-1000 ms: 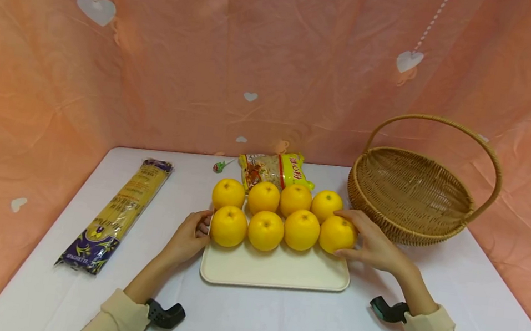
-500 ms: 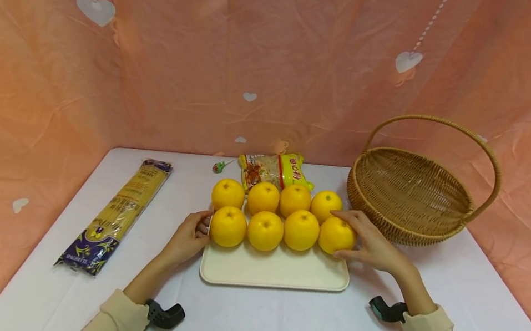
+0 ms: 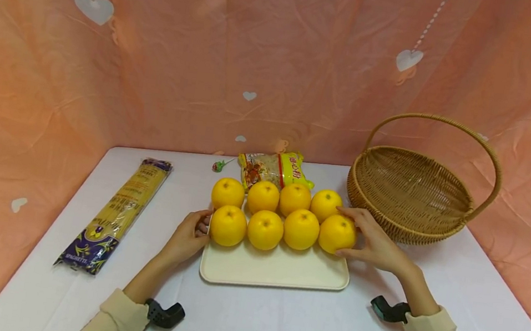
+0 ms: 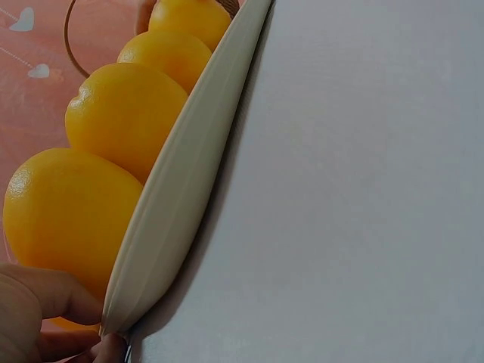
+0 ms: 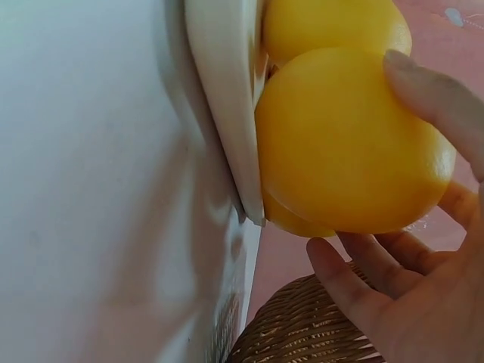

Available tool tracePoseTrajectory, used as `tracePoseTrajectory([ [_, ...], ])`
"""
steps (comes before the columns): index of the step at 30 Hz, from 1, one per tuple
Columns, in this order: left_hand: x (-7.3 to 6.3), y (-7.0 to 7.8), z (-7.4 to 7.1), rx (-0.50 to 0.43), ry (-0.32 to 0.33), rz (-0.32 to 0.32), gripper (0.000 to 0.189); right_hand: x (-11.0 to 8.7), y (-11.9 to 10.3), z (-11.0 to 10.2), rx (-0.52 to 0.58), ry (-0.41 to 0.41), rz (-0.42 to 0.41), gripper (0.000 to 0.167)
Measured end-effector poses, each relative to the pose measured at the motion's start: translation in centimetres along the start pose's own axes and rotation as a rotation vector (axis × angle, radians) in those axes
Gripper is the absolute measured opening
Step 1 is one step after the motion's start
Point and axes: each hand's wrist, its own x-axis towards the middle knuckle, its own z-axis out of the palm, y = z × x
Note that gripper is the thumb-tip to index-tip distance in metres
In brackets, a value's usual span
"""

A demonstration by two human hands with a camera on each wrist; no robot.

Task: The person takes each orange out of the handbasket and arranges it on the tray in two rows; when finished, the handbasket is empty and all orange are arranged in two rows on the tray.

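Several oranges (image 3: 265, 230) stand in two rows on a cream tray (image 3: 274, 272) in the head view. My left hand (image 3: 187, 238) grips the tray's left edge, with the thumb at the rim and the fingertips curled below it in the left wrist view. At the other end, my right hand (image 3: 380, 245) holds the rightmost front orange (image 3: 337, 234), which still sits on the tray. The thumb (image 5: 435, 94) lies against one side of that orange in the right wrist view, and the fingers curve along its other side.
A wicker basket (image 3: 413, 193) with a tall handle stands at the back right, tilted towards me. Behind the tray lie a yellow noodle packet (image 3: 275, 171) and a lollipop (image 3: 219, 166). A spaghetti pack (image 3: 115, 215) lies on the left of the white-covered table (image 3: 244, 325).
The right hand's fingers have shifted very slightly around the orange. The left hand, tray and other oranges have stayed in place.
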Motion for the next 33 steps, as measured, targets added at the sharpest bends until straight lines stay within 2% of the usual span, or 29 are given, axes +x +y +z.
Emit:
tracePoseTrajectory([
  [5,0.03,-0.01,0.04,0.000,0.000,0.000,0.059,-0.16,0.01,-0.14,0.003,0.009,-0.018,0.082],
  [13,0.05,0.09,0.07,-0.003,-0.003,-0.012,0.059,-0.25,0.43,-0.03,-0.010,0.035,-0.038,0.070],
  [33,0.04,-0.02,0.00,-0.001,-0.006,-0.006,0.058,-0.17,0.29,0.16,0.015,-0.005,-0.017,0.068],
])
